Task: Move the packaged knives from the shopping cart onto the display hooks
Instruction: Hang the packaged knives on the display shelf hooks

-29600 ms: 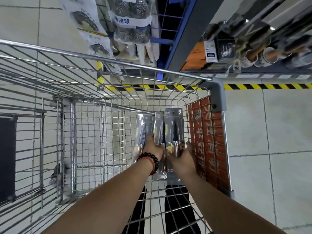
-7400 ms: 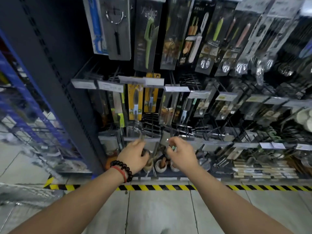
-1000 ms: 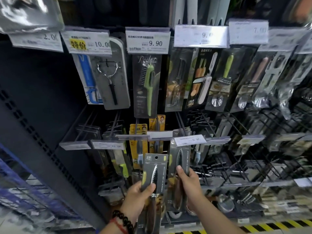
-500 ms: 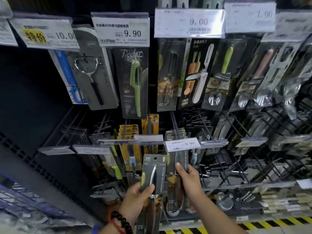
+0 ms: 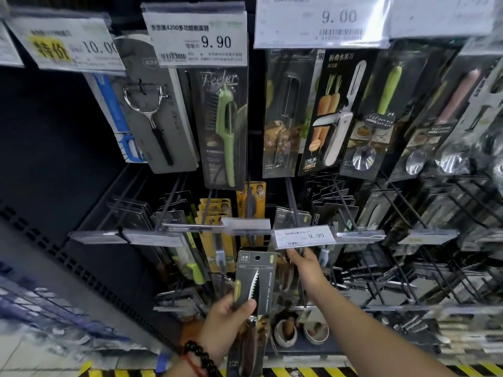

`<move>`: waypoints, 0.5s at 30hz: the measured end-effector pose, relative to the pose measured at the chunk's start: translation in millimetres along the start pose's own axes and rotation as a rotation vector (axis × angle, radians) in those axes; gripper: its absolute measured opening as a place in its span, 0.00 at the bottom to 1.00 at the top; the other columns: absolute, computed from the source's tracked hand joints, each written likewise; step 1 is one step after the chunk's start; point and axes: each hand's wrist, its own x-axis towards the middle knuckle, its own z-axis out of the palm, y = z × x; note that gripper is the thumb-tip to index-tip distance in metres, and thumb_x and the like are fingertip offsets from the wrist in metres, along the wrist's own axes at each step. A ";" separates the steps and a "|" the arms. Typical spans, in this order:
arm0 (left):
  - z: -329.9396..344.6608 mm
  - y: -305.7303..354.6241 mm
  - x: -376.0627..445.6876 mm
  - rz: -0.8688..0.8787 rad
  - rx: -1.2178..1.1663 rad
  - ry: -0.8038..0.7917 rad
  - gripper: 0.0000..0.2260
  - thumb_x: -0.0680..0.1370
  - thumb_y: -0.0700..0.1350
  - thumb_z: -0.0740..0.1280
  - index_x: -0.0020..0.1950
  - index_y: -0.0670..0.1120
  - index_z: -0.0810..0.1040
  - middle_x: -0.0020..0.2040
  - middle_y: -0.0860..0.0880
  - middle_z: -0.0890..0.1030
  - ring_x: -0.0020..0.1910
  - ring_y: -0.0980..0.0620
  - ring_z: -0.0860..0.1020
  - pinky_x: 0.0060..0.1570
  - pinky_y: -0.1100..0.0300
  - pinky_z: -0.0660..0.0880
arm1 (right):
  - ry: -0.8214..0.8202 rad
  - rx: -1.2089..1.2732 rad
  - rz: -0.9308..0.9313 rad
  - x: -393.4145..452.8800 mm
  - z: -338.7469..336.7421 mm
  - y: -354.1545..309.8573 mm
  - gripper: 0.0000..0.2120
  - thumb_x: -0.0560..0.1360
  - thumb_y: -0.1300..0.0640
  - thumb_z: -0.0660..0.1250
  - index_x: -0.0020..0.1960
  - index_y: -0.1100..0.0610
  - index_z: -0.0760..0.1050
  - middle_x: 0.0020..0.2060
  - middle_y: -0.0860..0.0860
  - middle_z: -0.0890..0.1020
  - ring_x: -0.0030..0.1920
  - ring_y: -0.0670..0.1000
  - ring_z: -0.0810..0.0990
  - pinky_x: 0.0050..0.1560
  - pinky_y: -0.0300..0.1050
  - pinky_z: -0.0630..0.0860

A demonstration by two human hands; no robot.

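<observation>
My left hand [image 5: 227, 319] grips a packaged knife [image 5: 254, 289], a dark card with a serrated blade and a brown handle, held upright below the middle row of hooks. My right hand [image 5: 304, 263] reaches up just under the 9.90 price tag [image 5: 304, 236] and holds the knife packs [image 5: 288, 221] hanging on that display hook [image 5: 292, 202]; the pack in its fingers is mostly hidden behind the tag and the hand. The shopping cart is out of view.
Peelers [image 5: 224, 126] and folding fruit knives [image 5: 337, 112] hang on the upper row under big price tags. Yellow knife packs [image 5: 215, 213] hang left of my hook. Bare wire hooks [image 5: 441, 208] jut out at right. Yellow-black floor tape [image 5: 299, 372] runs below.
My view has come closer to the rack and tilted up. My right hand has risen to just under the 9.90 tag. My left hand still holds its pack.
</observation>
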 end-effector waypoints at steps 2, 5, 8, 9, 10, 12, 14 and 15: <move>-1.0 -1.3 -0.1 -0.003 0.011 -0.011 0.07 0.76 0.46 0.70 0.54 0.49 0.83 0.52 0.55 0.85 0.54 0.57 0.81 0.55 0.61 0.74 | -0.002 -0.026 0.012 6.7 -1.2 -1.7 0.12 0.81 0.57 0.62 0.64 0.56 0.71 0.57 0.56 0.79 0.64 0.59 0.75 0.55 0.43 0.68; 0.1 -2.9 0.8 0.010 0.031 -0.024 0.08 0.76 0.46 0.70 0.54 0.49 0.83 0.52 0.55 0.85 0.54 0.57 0.81 0.59 0.59 0.74 | 0.008 -0.071 0.025 9.1 -2.8 -9.1 0.16 0.81 0.57 0.63 0.67 0.58 0.71 0.58 0.53 0.77 0.60 0.53 0.74 0.57 0.43 0.67; 6.5 0.2 2.1 0.041 0.045 -0.024 0.05 0.77 0.45 0.69 0.51 0.49 0.83 0.48 0.55 0.85 0.49 0.59 0.81 0.48 0.65 0.74 | 0.051 -0.068 0.065 6.5 -8.3 -4.0 0.20 0.78 0.48 0.66 0.66 0.56 0.70 0.60 0.49 0.76 0.58 0.52 0.74 0.62 0.51 0.70; 8.7 1.3 3.2 0.048 0.055 -0.028 0.05 0.77 0.45 0.69 0.50 0.48 0.83 0.47 0.55 0.85 0.48 0.59 0.81 0.47 0.65 0.74 | 0.079 -0.078 0.079 3.6 -11.1 1.1 0.23 0.76 0.45 0.67 0.66 0.56 0.70 0.60 0.51 0.76 0.59 0.53 0.75 0.63 0.54 0.72; 11.2 1.7 4.6 0.057 0.068 -0.038 0.05 0.77 0.46 0.68 0.51 0.48 0.83 0.48 0.54 0.85 0.49 0.57 0.81 0.48 0.64 0.74 | 0.115 -0.084 0.082 0.5 -14.6 7.9 0.24 0.76 0.44 0.68 0.65 0.56 0.70 0.60 0.53 0.77 0.59 0.55 0.76 0.62 0.55 0.73; 16.0 1.2 7.8 0.075 0.101 -0.063 0.06 0.78 0.47 0.68 0.52 0.49 0.82 0.51 0.51 0.84 0.53 0.54 0.81 0.55 0.59 0.75 | 0.199 -0.056 0.059 -14.8 -19.0 17.2 0.21 0.76 0.46 0.69 0.63 0.57 0.72 0.57 0.54 0.78 0.56 0.55 0.76 0.56 0.49 0.74; 22.0 -0.3 10.5 0.081 0.129 -0.082 0.06 0.78 0.48 0.68 0.52 0.49 0.81 0.53 0.49 0.84 0.54 0.54 0.80 0.57 0.58 0.74 | 0.237 -0.018 0.025 -32.2 -23.0 26.5 0.15 0.77 0.48 0.68 0.58 0.57 0.75 0.54 0.54 0.80 0.55 0.56 0.78 0.53 0.49 0.75; 26.0 -1.0 11.7 0.084 0.138 -0.089 0.06 0.78 0.48 0.67 0.52 0.49 0.80 0.53 0.50 0.84 0.53 0.55 0.80 0.57 0.59 0.74 | 0.219 0.001 0.012 -42.0 -23.1 27.8 0.13 0.77 0.48 0.67 0.55 0.56 0.78 0.52 0.55 0.82 0.55 0.58 0.80 0.55 0.53 0.76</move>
